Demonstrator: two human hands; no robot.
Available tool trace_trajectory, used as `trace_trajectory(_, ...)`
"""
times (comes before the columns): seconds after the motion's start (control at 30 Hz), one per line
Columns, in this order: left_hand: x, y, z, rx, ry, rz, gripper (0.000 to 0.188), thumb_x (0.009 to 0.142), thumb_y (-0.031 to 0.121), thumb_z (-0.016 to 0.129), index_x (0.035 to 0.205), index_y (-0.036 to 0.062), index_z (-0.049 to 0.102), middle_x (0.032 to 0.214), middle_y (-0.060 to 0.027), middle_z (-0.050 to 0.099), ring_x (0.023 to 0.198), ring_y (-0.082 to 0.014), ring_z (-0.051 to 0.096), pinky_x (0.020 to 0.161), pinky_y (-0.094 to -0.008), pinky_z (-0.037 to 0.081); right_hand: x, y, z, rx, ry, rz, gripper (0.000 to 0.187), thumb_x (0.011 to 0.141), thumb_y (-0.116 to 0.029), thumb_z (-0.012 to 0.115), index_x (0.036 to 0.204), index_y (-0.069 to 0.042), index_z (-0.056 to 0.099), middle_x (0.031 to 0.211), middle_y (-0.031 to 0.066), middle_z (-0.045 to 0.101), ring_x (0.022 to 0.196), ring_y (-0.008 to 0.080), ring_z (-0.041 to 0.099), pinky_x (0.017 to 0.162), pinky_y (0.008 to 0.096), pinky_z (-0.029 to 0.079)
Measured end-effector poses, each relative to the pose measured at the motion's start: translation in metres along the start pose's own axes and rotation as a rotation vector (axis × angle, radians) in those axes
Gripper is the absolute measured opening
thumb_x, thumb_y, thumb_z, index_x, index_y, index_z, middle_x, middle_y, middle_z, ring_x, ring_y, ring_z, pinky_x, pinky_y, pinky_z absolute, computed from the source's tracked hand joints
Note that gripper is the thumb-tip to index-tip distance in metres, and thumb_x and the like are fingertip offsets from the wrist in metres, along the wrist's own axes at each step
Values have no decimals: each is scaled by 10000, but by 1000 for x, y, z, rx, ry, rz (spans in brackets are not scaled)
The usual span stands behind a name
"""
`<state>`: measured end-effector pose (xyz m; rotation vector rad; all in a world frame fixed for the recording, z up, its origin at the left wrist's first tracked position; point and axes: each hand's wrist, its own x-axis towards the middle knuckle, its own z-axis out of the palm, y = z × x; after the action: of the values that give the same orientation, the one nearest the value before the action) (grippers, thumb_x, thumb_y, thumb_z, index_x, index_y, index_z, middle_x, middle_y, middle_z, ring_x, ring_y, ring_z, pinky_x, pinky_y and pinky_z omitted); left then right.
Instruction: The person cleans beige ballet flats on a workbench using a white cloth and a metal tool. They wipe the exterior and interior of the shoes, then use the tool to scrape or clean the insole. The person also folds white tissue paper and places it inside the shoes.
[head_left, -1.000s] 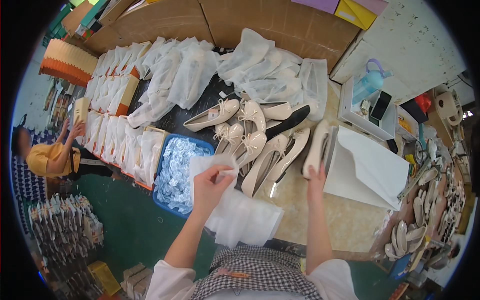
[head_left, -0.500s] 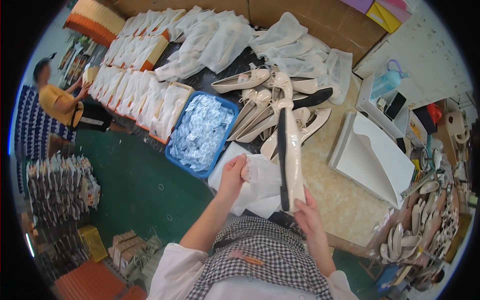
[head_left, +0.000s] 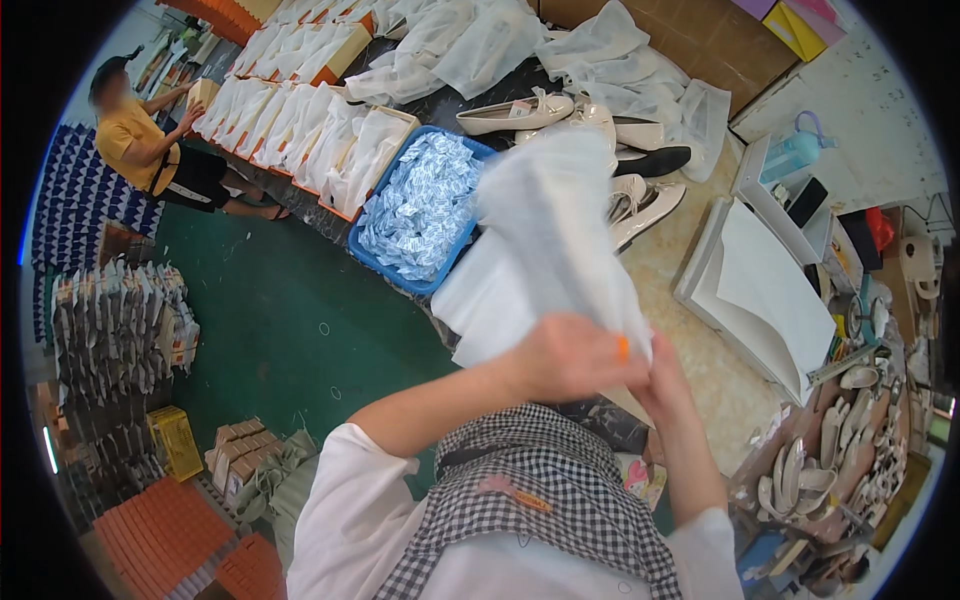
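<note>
In front of me a translucent white bag (head_left: 560, 200) is drawn over a pair of beige shoes, whose shape shows only faintly through it. My left hand (head_left: 580, 355), a little blurred, crosses to the bag's lower end and is closed on it. Beside it my right hand (head_left: 662, 385) grips the same end. More white sheets or bags (head_left: 485, 290) lie flat beneath, at the table's near edge. Beyond the bag lie several beige flat shoes (head_left: 650, 205) with bows, partly hidden by it.
A blue basket (head_left: 360, 235) of small blue-white packets stands left of the bag. Behind it are rows of boxes holding white-bagged shoes (head_left: 290, 120). To the right are a white box lid (head_left: 760, 290) and a tray with a bottle (head_left: 795, 160). A person (head_left: 140, 140) handles a box at far left.
The bag has gone from my left hand onto the shoes that my right hand held bare. My left hand has moved right, next to my right hand. The view has shifted slightly.
</note>
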<state>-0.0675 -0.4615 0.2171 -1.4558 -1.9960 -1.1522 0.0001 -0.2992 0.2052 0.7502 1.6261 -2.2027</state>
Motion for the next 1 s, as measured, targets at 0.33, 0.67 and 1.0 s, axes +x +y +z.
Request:
trace_trajectory(0.33, -205, -40, 39, 369, -231, -1294, 341, 715, 239, 747, 978, 63, 619, 1021, -130, 551, 854, -293, 584, 707, -376, 491, 90, -13, 7, -313, -220, -465, 352, 927, -171, 506, 1239, -10, 533, 1188, 79, 587, 1069, 173, 560, 908, 317, 458)
trace_trajectory(0.67, -156, -2, 69, -11, -137, -942, 235, 717, 184, 712, 888, 94, 577, 880, -95, 546, 816, -291, 562, 696, -385, 462, 18, 135, -34, -230, -100, 142, 404, 923, -178, 528, 1295, -29, 479, 1161, 99, 603, 1017, 154, 579, 843, 282, 467)
trace_trajectory(1.0, -185, -36, 53, 417, -196, -1044, 178, 676, 174, 739, 779, 105, 610, 890, -98, 527, 806, -285, 549, 691, -398, 447, 20, 131, -30, -163, -192, 192, 481, 936, -230, 524, 1350, -24, 390, 1190, 131, 584, 1053, 199, 570, 875, 299, 467)
